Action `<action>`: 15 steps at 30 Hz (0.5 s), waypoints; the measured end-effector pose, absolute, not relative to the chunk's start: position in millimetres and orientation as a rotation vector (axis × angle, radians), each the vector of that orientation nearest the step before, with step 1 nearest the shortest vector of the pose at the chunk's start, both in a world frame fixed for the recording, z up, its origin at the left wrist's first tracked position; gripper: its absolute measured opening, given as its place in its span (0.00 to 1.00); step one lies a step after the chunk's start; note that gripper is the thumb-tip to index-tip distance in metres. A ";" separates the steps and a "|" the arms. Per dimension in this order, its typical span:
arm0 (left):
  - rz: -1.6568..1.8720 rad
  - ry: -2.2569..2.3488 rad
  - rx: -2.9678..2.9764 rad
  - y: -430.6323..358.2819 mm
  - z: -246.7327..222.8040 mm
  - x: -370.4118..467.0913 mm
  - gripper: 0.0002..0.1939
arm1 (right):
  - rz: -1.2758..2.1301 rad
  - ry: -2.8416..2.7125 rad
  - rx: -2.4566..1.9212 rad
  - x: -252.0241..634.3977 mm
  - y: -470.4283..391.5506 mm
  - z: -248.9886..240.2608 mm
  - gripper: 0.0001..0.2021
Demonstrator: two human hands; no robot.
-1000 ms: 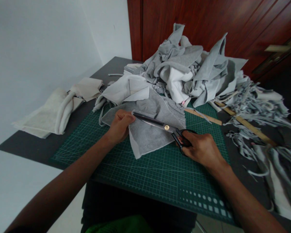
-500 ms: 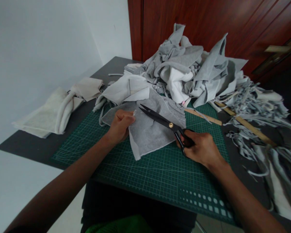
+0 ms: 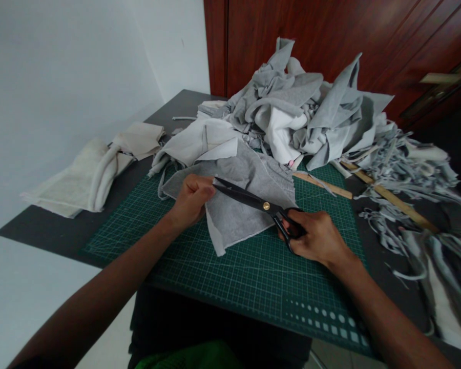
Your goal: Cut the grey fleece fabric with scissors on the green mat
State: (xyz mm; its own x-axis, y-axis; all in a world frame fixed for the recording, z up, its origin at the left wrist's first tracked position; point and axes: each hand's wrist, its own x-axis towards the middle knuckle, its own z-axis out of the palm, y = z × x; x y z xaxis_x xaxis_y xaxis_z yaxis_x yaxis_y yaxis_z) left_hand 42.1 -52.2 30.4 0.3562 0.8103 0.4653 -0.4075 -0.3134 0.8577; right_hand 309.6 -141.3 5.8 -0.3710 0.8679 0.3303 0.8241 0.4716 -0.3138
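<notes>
My left hand [image 3: 194,200] pinches the edge of a piece of grey fabric [image 3: 238,218], which drapes over the green cutting mat [image 3: 234,277]. A small pale bit of cloth shows at the fingertips. In my right hand [image 3: 317,233] is a pair of black scissors [image 3: 249,197] with a brass-coloured pivot. Their blades lie close together, and the tips point left, right beside my left thumb and the pinched cloth edge. Whether the blades have cloth between them cannot be made out.
Behind the mat rises a large heap of grey cloth pieces [image 3: 292,102]. Thin fabric strips [image 3: 411,159] pile up at the right, around a wooden ruler [image 3: 403,205]. Folded cream cloth [image 3: 80,179] lies on the left. A white wall [image 3: 80,66] and a red-brown door [image 3: 330,31] stand behind.
The scissors have moved slightly left and down, bringing their tips to the cloth edge at my left fingers. The blades were a little apart from that hand before. My left hand has barely moved.
</notes>
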 end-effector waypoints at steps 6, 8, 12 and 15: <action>1.286 0.397 1.465 -51.8 27.1 40.7 0.32 | 0.147 -2.265 -1.401 307.7 -141.3 6.9 0.05; 1.288 0.409 1.454 -52.8 28.0 41.1 0.33 | 0.159 -2.265 -1.407 307.2 -141.4 7.6 0.06; 1.280 0.410 1.420 -54.3 30.3 41.8 0.33 | 0.166 -2.273 -1.419 307.3 -142.1 8.4 0.06; 1.266 0.339 1.429 -53.0 29.1 41.0 0.32 | 0.176 -2.280 -1.413 307.8 -142.4 8.8 0.06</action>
